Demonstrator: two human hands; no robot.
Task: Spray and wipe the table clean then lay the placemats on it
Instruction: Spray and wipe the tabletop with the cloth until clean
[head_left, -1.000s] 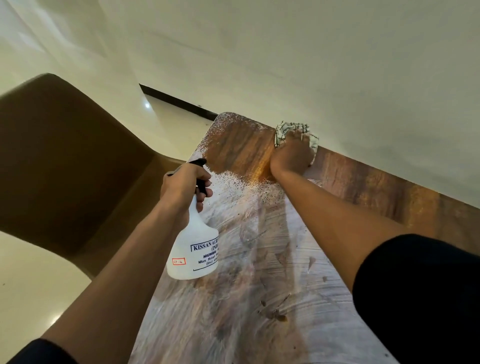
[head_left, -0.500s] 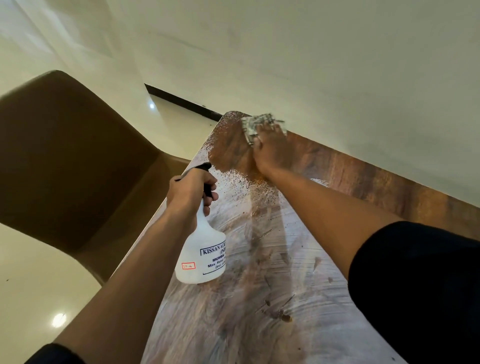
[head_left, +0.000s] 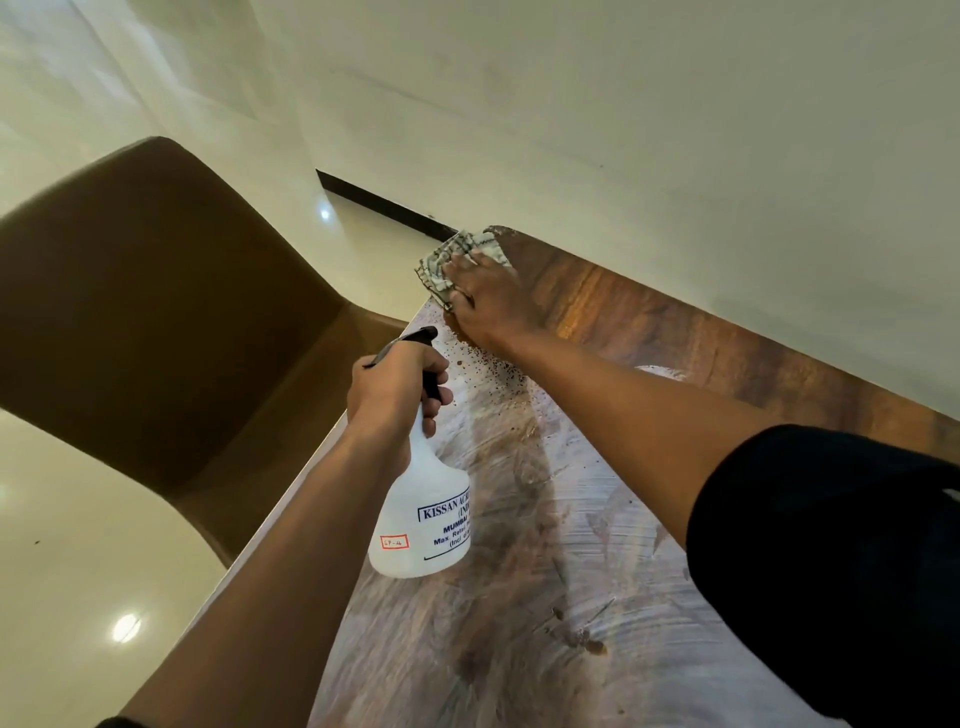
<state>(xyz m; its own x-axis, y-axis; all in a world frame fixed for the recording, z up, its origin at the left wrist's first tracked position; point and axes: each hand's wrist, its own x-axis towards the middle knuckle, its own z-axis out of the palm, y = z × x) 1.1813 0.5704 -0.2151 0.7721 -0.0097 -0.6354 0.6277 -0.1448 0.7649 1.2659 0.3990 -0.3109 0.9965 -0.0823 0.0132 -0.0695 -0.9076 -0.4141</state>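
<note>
The right hand (head_left: 485, 301) lies flat on a checked cloth (head_left: 451, 260) and presses it onto the far left corner of the wooden table (head_left: 649, 332). The fingers are spread and mostly straight on top of the cloth, so the hand pushes the cloth and does not pinch it. Part of the cloth sticks out past the fingertips and reaches the edge of the table at this corner. A ring shows on 1 finger of this hand.

The left hand (head_left: 397, 387) holds a white spray bottle (head_left: 426, 514) by its neck, with the fingers curled around the black trigger part at the top. The bottle hangs tilted above the left side of the table, near the edge, and I cannot tell if its bottom touches the surface. On the bottle there is a printed label with dark blue letters and a small red sticker.

The table surface near the camera is covered with pale wet streaks, and just in front of the right wrist there are many small drops. The strip of the table along the wall (head_left: 623, 130) looks darker and shiny, with the brown wood grain clear. The far long side of the table stands against this pale wall.

To the left of the table there is a brown chair (head_left: 156, 322) with a curved back, standing on a glossy light floor (head_left: 67, 597) that reflects lamps. Both arms are bare up to black sleeves (head_left: 831, 571). No placemats are in view.
</note>
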